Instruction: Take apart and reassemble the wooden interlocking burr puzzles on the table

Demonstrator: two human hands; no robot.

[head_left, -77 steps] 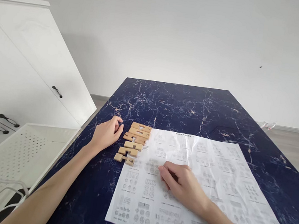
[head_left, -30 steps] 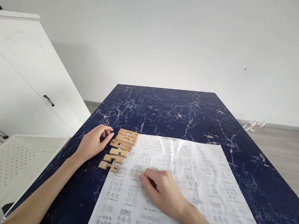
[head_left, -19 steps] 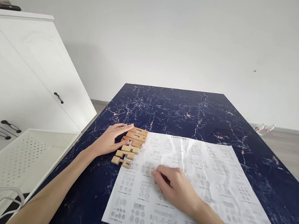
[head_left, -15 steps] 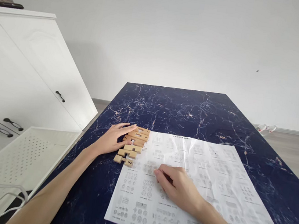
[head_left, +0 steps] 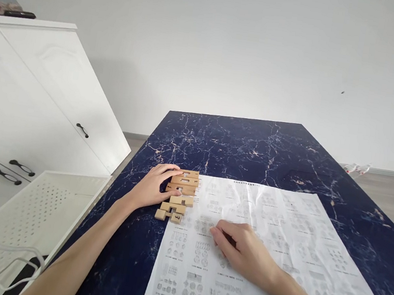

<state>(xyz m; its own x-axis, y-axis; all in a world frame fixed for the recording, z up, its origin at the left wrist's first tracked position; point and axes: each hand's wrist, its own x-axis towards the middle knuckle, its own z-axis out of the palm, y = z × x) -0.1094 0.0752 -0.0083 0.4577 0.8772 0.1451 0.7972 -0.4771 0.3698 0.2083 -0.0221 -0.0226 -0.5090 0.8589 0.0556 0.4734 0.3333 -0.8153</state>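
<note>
Several wooden puzzle pieces form a stepped column along the left edge of a printed paper sheet. The upper three are darker slotted pieces lying side by side, two marked 1 and 2. Below them lie lighter notched pieces, the lowest marked 3. My left hand spans the left ends of the slotted pieces, index finger by the top one and thumb by the lower one, gripping them between. My right hand rests on the sheet with its fingers curled in, nothing visible in it.
The sheet carries small diagrams and lies creased on a dark blue marbled table. On the left stand a white cabinet with black handles and a white perforated rack with a white cable above it. A pale wall rises beyond.
The three slotted pieces are now lined up straighter under my left hand. The whole view has shifted slightly; my right hand keeps its curled pose on the sheet.
</note>
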